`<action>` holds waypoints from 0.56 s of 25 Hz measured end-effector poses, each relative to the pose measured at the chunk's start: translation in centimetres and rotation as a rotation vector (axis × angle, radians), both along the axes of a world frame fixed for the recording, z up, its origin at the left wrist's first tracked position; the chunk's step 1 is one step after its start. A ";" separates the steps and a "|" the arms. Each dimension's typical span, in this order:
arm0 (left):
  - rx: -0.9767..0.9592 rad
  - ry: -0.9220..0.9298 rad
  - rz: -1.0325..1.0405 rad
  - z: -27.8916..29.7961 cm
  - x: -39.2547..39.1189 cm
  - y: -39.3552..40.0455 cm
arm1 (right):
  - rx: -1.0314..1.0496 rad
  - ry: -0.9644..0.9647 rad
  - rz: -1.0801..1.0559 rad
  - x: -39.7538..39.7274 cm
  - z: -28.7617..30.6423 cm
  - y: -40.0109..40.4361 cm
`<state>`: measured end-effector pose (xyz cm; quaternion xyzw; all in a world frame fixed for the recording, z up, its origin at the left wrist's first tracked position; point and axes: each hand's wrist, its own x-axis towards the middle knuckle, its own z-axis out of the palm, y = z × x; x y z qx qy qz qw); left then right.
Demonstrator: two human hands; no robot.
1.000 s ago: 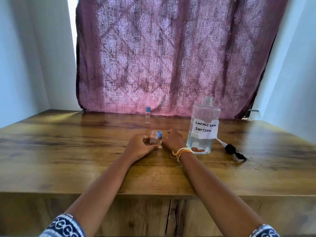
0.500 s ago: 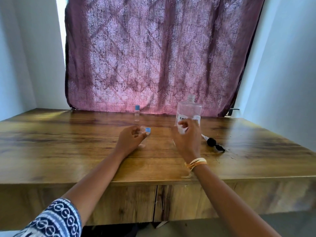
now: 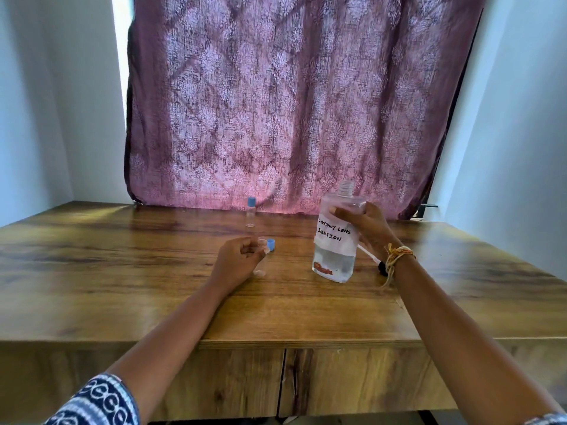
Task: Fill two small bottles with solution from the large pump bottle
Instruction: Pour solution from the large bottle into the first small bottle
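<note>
My right hand [image 3: 366, 230] grips the large clear bottle [image 3: 336, 254] labelled "contact lens solution" around its upper part. The bottle has no pump in its threaded neck and is lifted slightly, leaning a little. My left hand [image 3: 237, 260] holds a small open clear bottle [image 3: 260, 257] upright on the wooden table [image 3: 122, 271]. A blue cap [image 3: 270, 245] lies just behind that small bottle. A second small bottle [image 3: 250, 211] with a blue cap stands farther back near the curtain.
The black pump head with its white tube [image 3: 381, 267] lies on the table, mostly hidden behind my right wrist. A purple patterned curtain [image 3: 291, 102] hangs behind the table. Walls close in on the left and right.
My right hand left the small bottle, reached right and took hold of the large bottle, which now sits nearer and slightly raised. My left hand keeps holding the small open bottle.
</note>
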<state>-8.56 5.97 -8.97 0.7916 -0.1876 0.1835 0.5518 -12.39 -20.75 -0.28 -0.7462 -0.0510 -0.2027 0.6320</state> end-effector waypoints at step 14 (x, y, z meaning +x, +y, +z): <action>-0.043 0.032 -0.065 -0.1 0.4 -0.5 | -0.624 -0.392 -0.231 3.1 -1.6 5.6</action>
